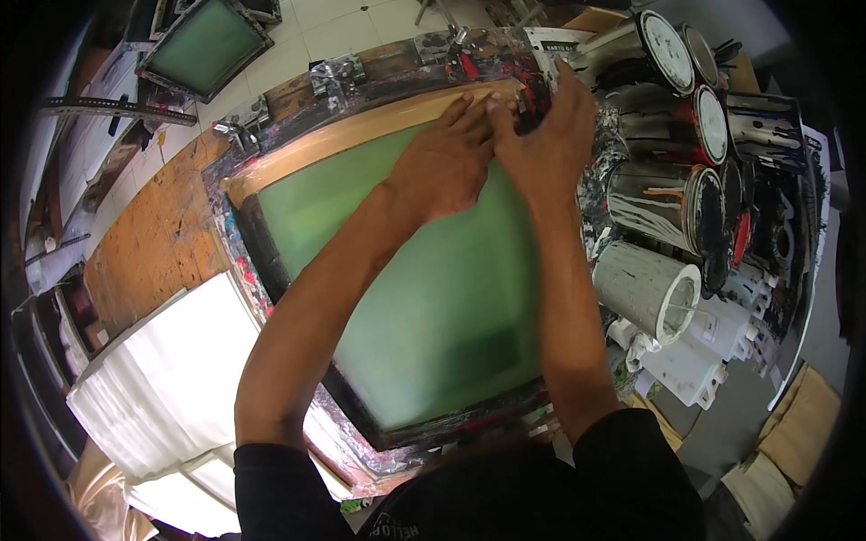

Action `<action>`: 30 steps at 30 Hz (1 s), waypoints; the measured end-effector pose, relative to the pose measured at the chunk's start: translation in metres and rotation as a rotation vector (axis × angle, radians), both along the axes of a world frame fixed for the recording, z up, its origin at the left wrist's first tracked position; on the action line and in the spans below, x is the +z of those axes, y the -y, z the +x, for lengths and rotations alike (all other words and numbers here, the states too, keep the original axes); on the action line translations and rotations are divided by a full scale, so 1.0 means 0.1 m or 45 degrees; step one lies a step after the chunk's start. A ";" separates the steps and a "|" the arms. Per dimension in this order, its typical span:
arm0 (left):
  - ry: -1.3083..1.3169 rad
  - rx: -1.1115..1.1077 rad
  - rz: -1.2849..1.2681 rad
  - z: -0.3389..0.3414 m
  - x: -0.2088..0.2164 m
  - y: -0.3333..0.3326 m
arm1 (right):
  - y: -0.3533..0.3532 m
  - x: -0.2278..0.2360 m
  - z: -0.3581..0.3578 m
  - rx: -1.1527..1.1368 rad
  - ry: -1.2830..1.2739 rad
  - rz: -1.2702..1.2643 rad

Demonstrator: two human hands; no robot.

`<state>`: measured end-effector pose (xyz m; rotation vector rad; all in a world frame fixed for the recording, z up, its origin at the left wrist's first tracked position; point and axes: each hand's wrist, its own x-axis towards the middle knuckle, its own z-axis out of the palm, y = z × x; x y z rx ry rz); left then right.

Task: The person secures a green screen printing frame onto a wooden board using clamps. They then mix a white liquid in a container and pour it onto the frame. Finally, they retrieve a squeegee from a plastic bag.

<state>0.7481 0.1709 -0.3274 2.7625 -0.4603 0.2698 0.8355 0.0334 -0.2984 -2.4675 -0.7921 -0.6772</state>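
Brown tape point(361, 124), left hand point(444, 162) palm-down, right hand point(548, 140) spread

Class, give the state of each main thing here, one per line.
Black-framed green mesh screen: lying flat
Brown tape strip: lying along screen's far edge
Left bare hand: fingers resting on tape
Right bare hand: spread, at tape's right end
Silver cylindrical metal can: streaked white
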 end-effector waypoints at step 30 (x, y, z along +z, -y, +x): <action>0.003 1.944 -0.239 -0.96 0.09 -0.21 | -0.03 0.00 0.31 -0.094 -0.286 -0.463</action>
